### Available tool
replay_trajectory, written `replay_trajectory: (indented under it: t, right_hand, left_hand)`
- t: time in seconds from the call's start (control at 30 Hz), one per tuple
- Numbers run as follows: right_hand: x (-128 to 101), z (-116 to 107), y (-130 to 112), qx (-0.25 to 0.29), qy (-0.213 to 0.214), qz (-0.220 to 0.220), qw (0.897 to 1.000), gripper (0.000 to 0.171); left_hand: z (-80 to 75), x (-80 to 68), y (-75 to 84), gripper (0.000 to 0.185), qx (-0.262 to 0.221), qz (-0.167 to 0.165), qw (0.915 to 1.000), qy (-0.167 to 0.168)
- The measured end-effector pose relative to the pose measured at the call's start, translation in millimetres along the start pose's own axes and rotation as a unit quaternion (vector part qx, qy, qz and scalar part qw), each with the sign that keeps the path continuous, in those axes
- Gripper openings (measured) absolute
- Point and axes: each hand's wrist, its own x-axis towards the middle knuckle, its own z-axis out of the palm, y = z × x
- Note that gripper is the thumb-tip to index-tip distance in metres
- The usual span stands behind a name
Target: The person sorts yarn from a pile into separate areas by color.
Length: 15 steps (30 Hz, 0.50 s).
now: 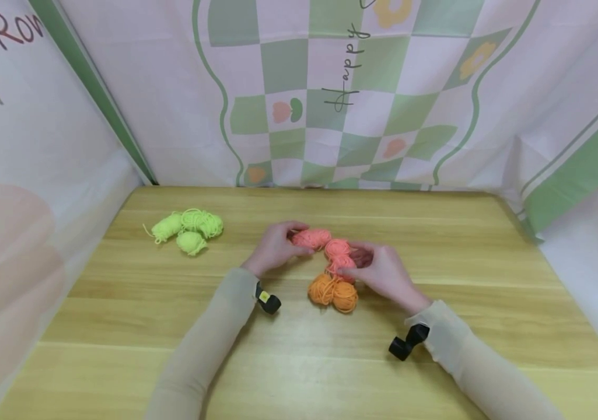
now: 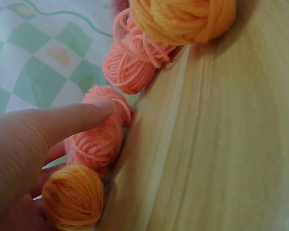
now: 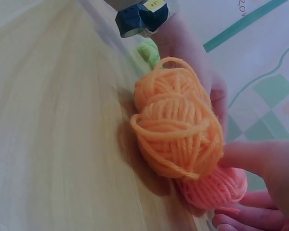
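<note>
Sitting mid-desk (image 1: 304, 373), nearer the far edge, are three pink yarn balls (image 1: 338, 249) — left hand (image 1: 276, 246) gripping the leftmost, right hand (image 1: 383, 270) with thumb and fingers round the other two. Two orange balls (image 1: 345, 296) sit just on their near side, a third orange one (image 2: 72, 197) by the left palm — and some lime green yarn (image 1: 201, 223) lies near the far left corner.

Green yarn balls (image 1: 201, 223): I count three
Pink yarn balls (image 1: 311, 238): three
Orange yarn balls (image 1: 345, 296): three, one only in my left wrist view
Wrist cameras (image 1: 401, 349): two
</note>
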Motion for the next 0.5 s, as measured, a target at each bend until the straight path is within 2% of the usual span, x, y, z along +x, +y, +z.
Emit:
replay_trajectory:
  t: [0.33,0.5]
  right_hand:
    - [-2.5,-3.4,-0.8,-0.018,0.0,0.061,0.998,0.054]
    - [-2.8,-4.9,-0.8,-0.023,-0.005,0.068,0.997,0.049]
  left_hand:
    - [1.5,0.2,-1.3,0.056,-0.004,-0.013,0.9999,0.002]
    - [1.8,0.3,-2.1,0.056,-0.006,-0.015,0.9999,0.002]
